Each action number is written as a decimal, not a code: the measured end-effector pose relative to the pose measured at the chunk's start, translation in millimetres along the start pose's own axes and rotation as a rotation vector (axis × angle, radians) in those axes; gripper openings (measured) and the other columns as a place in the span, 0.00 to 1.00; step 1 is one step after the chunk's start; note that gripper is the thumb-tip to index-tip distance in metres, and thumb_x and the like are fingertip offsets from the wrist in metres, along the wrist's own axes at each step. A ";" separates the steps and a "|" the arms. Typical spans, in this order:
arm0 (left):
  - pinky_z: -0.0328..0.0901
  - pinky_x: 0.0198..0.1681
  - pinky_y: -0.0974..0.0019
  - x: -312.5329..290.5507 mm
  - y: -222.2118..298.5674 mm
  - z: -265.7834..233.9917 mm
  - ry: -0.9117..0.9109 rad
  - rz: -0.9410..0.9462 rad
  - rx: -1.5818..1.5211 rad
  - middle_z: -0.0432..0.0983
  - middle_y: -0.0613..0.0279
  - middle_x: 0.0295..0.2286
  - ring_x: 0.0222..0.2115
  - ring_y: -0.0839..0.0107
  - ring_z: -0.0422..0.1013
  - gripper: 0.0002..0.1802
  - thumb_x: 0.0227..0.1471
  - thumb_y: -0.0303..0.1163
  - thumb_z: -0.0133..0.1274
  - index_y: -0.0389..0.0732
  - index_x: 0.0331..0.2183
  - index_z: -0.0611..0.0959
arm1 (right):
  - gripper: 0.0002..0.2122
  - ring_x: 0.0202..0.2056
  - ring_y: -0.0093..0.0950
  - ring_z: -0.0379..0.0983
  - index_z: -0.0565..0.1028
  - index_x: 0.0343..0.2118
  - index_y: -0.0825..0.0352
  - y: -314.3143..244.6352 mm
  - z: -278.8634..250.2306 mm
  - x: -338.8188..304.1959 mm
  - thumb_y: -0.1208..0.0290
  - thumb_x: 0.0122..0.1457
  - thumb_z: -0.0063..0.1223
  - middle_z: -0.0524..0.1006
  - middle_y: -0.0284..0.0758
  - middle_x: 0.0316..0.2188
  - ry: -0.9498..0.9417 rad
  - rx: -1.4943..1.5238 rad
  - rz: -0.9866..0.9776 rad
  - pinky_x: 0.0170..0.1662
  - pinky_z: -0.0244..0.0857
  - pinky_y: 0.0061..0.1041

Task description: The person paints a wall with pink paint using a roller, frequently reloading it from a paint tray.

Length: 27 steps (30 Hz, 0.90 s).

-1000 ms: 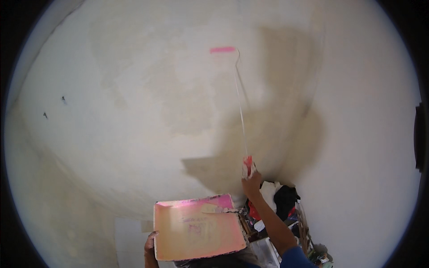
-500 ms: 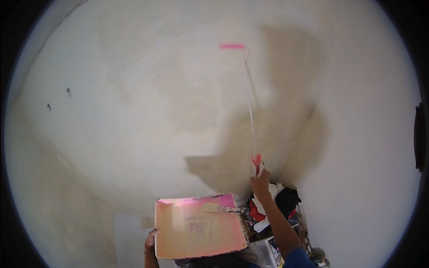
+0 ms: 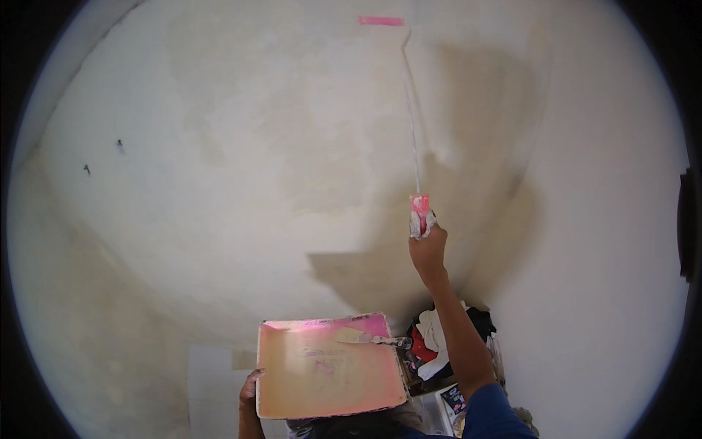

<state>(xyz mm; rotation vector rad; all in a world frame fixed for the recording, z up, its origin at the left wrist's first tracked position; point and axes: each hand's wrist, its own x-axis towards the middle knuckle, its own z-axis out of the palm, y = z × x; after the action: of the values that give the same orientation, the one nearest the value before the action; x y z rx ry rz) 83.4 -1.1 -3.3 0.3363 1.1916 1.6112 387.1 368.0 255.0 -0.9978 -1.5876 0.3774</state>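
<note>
My right hand point(image 3: 428, 245) is closed round the pink, paint-smeared handle of a paint roller point(image 3: 411, 110). Its long thin rod reaches up to a pink roller sleeve point(image 3: 381, 21) near the top of the wall point(image 3: 241, 190). At the lower left, my left hand point(image 3: 251, 386) grips the left edge of a paint tray point(image 3: 307, 399). Cream-coloured paint coats the tray, with pink along its far side and right corner. A paint-covered scraper point(image 3: 365, 338) lies across the tray's right part, its handle sticking out past the edge.
Piled clothes point(image 3: 435, 340) in white, red and black lie right of the tray, low by the wall. Two small dark fixings point(image 3: 120, 144) stick out of the wall at left. A dark object point(image 3: 686, 223) is at the far right rim. My shadow falls on the wall.
My right hand has pushed the roller upward along the wall, and its sleeve is now near the top of the picture. The tray stays in my left hand, almost unmoved.
</note>
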 end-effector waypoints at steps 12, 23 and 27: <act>0.65 0.37 0.65 4.6 -11.4 -6.3 -0.026 -0.030 0.031 0.74 0.58 0.31 0.32 0.66 0.71 0.19 0.43 0.39 0.48 0.34 0.35 0.76 | 0.08 0.25 0.49 0.68 0.69 0.24 0.72 167.0 -20.5 -196.4 0.72 0.45 0.52 0.71 0.49 0.18 -0.136 -0.206 0.065 0.28 0.60 0.40; 0.65 0.36 0.64 7.8 -48.8 -24.9 0.092 0.011 0.022 0.74 0.57 0.29 0.29 0.64 0.70 0.23 0.33 0.38 0.49 0.33 0.34 0.76 | 0.11 0.22 0.48 0.66 0.67 0.30 0.72 222.7 -0.9 -233.6 0.66 0.56 0.43 0.70 0.47 0.18 -0.179 0.033 0.274 0.24 0.57 0.36; 0.65 0.36 0.64 8.7 -59.9 -17.0 0.081 0.077 -0.028 0.74 0.57 0.29 0.29 0.64 0.70 0.23 0.33 0.38 0.47 0.33 0.33 0.76 | 0.06 0.17 0.39 0.66 0.68 0.28 0.70 245.7 32.8 -220.7 0.72 0.53 0.45 0.69 0.42 0.14 -0.062 0.061 0.069 0.20 0.56 0.34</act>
<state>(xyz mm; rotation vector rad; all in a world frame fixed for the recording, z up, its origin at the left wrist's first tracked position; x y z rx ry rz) 101.8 -5.7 -63.2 0.3049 1.2289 1.7202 447.2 352.0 -71.0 -1.0041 -1.5904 0.5055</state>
